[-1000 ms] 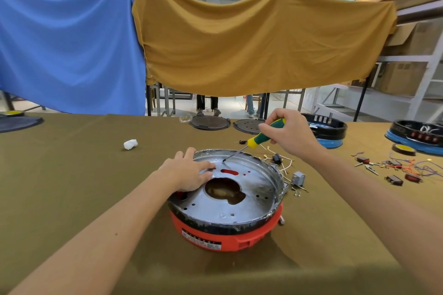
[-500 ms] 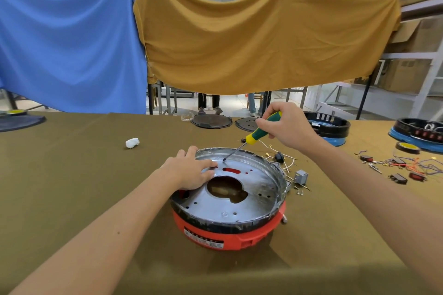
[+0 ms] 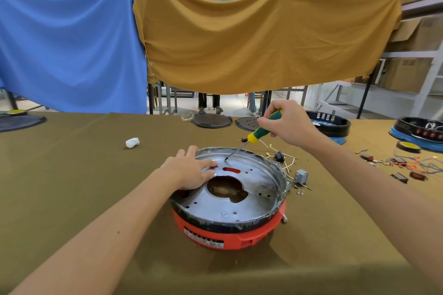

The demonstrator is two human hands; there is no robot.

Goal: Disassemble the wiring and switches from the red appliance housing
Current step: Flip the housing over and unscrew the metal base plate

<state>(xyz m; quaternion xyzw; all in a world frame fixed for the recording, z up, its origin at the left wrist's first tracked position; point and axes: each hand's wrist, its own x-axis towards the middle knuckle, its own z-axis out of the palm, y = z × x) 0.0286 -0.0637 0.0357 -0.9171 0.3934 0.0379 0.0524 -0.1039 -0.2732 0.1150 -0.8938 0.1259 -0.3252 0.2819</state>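
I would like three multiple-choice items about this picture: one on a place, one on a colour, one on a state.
1. Where does the screwdriver tip point?
A. at the metal plate inside the red housing
B. at the white wad
C. at the blue cloth

2. What colours is the screwdriver handle?
A. red and black
B. green and yellow
C. all white

3. What is the left hand doing?
A. gripping a wire
B. hanging off the table
C. resting on the plate

Answers: 1 A, the tip meets the metal plate of the red housing. 2 B, green grip, yellow collar. 3 C, fingers lie flat while the right hand grips the tool.
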